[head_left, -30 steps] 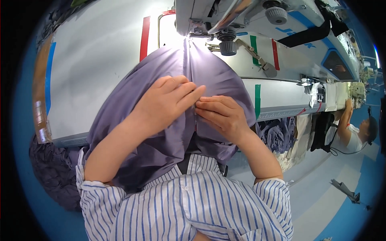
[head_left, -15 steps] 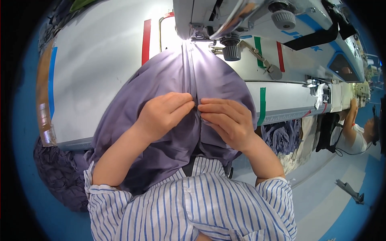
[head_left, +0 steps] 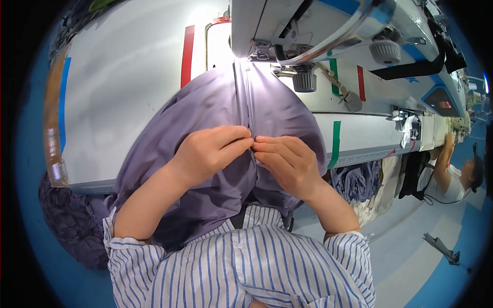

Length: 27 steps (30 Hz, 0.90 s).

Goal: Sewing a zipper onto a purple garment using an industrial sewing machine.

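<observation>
A purple-grey fabric piece (head_left: 205,105) spreads from the sewing machine (head_left: 308,31) down over the table edge onto my lap. A seam with a folded strip runs along its middle, and its far end lies under the machine's lit needle area. My left hand (head_left: 208,151) pinches the fabric at this seam between thumb and fingers. Facing it, almost touching, my right hand (head_left: 287,164) pinches the same seam from the other side. The fingertips hide the exact bit of cloth between them.
Red tape (head_left: 188,56) and green tape (head_left: 335,138) mark the white sewing table (head_left: 118,102). A heap of dark purple cloth (head_left: 72,226) lies at the lower left. Purple fabric strips (head_left: 357,180) hang below the table at right. Another person (head_left: 454,177) sits at the far right.
My fingertips have come slightly closer together at the seam, both still pinching. The machine appears shifted a little to the right and lower as the view tilts.
</observation>
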Motion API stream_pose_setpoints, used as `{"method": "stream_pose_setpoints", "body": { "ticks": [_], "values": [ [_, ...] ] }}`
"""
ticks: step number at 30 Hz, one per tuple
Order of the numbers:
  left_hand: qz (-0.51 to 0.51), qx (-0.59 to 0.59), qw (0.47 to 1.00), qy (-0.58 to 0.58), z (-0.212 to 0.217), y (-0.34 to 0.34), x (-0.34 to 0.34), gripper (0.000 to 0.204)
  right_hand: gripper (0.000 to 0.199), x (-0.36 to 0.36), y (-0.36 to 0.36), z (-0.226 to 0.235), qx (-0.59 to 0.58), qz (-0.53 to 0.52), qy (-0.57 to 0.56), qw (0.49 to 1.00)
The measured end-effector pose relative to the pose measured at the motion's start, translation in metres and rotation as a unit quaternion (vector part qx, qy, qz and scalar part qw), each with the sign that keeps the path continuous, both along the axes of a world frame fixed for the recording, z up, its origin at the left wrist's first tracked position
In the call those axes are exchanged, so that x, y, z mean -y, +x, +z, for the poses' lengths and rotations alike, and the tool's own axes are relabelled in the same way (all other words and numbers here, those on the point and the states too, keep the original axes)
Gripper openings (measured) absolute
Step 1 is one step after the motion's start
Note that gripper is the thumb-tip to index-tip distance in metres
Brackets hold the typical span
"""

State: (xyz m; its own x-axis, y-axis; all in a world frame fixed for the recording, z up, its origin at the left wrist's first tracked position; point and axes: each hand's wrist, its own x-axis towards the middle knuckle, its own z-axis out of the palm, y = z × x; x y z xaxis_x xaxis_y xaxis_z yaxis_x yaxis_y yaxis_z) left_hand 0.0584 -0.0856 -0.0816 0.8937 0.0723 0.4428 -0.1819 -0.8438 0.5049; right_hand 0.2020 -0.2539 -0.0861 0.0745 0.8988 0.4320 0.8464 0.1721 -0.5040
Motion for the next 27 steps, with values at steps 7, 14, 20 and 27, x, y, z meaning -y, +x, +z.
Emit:
{"method": "stream_pose_setpoints", "body": {
  "ticks": [7, 14, 20, 27],
  "values": [
    [0.019, 0.008, 0.994, 0.111, 0.001, 0.002, 0.0, 0.032, 0.018, -0.002, 0.001, 0.004, 0.001, 0.0, -0.017, 1.0],
    [-0.006, 0.013, 0.996, 0.083, -0.004, 0.003, -0.003, 0.03, 0.021, -0.002, 0.001, 0.004, -0.05, -0.008, -0.005, 0.999],
    [-0.017, -0.045, 0.998, 0.049, 0.0, 0.006, -0.012, 0.045, 0.018, -0.003, -0.001, 0.004, -0.027, -0.01, -0.022, 0.999],
    [0.005, -0.085, 0.99, 0.113, 0.003, 0.017, -0.033, 0.064, 0.02, -0.003, -0.002, 0.012, 0.006, -0.002, -0.058, 0.998]
  ]
}}
